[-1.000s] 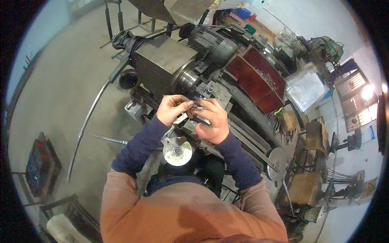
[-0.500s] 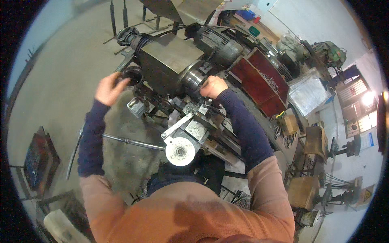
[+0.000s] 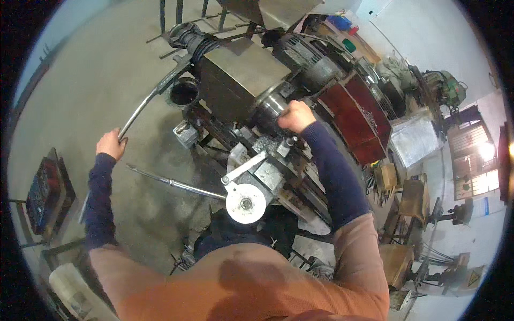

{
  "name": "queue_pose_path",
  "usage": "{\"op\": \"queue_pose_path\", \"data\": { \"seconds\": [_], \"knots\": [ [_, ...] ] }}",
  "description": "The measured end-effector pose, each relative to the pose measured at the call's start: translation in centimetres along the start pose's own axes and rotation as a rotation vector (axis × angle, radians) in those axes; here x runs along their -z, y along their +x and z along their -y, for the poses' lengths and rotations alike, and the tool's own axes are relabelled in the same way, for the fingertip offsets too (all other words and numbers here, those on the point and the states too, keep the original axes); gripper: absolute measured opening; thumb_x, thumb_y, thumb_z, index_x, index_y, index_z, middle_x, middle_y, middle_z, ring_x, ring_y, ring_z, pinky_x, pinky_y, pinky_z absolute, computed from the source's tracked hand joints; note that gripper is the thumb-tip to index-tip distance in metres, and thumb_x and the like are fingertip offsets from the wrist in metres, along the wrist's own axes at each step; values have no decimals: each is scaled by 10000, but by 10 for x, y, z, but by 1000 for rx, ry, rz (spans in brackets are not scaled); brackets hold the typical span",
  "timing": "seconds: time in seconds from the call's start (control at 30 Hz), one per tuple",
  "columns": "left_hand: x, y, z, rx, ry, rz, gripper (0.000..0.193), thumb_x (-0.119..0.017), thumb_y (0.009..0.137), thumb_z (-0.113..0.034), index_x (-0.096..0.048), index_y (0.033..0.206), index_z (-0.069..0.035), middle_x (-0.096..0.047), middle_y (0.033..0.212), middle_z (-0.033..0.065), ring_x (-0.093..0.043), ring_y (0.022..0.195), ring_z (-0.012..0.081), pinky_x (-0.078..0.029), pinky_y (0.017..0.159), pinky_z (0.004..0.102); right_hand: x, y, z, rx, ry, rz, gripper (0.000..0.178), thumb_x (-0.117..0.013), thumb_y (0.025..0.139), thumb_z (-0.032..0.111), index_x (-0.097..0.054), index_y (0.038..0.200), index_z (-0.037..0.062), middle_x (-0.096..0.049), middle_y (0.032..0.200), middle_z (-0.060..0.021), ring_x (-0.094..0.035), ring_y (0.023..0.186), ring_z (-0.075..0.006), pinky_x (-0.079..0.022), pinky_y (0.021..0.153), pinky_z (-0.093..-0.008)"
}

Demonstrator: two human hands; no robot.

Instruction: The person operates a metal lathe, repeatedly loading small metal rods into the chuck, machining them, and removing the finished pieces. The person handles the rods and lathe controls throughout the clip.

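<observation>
Two bare hands, spread wide over a lathe (image 3: 320, 188). Grips a long metal lever (image 3: 144, 109) with the left hand (image 3: 111, 143), thumb and fingers wrapped around it, well out from the lathe's left edge. Up from that grasp, along the lever, to the far left corner of the box-shaped headstock (image 3: 243, 64); down the other way, behind the dark blue cuff (image 3: 100, 190) and out again beyond it.

Holds the right hand (image 3: 297, 116) at the outer end of the bright metal chuck (image 3: 272, 104), on the headstock's right end, with fingers curled in and knuckles up. Cannot tell whether anything is pinched there, with the fingertips hidden.

Near the right hand, on the lathe's carriage, a tool post (image 3: 286, 145). Toward the body, at the carriage's near edge, a flat pale lever (image 3: 243, 167) just beside a round whitish disc (image 3: 245, 203), with a chromed handle (image 3: 176, 183) out to its left. Along the lathe's far edge, behind the right wrist, a dark red tray (image 3: 350, 115); near its upper left corner, a finned motor (image 3: 308, 59).
</observation>
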State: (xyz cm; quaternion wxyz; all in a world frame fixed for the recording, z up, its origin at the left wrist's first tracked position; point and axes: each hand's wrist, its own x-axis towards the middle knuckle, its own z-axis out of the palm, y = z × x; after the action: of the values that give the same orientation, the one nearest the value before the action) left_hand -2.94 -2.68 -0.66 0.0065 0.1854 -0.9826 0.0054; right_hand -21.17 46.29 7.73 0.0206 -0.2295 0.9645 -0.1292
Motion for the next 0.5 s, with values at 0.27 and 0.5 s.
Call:
{"op": "queue_pose_path", "data": {
  "seconds": [0.27, 0.5],
  "knots": [
    [28, 137, 69, 442, 87, -10, 263, -555, 765, -137, -610, 1023, -139, -596, 1081, 76, -564, 1005, 251, -468, 821, 362, 6, -6, 11, -22, 86, 12, 195, -614, 560, 196, -658, 644, 26, -578, 599, -197, -600, 577, -334, -496, 607, -375],
    [25, 147, 8, 178, -257, -197, 354, -593, 722, -144, -584, 1075, -122, -595, 1060, 94, -564, 988, 256, -450, 840, 356, 12, -20, 1, 39, 110, -44, 213, -607, 564, 207, -678, 699, 58, -618, 677, -167, -606, 664, -326, -493, 673, -387]
  ]
}}
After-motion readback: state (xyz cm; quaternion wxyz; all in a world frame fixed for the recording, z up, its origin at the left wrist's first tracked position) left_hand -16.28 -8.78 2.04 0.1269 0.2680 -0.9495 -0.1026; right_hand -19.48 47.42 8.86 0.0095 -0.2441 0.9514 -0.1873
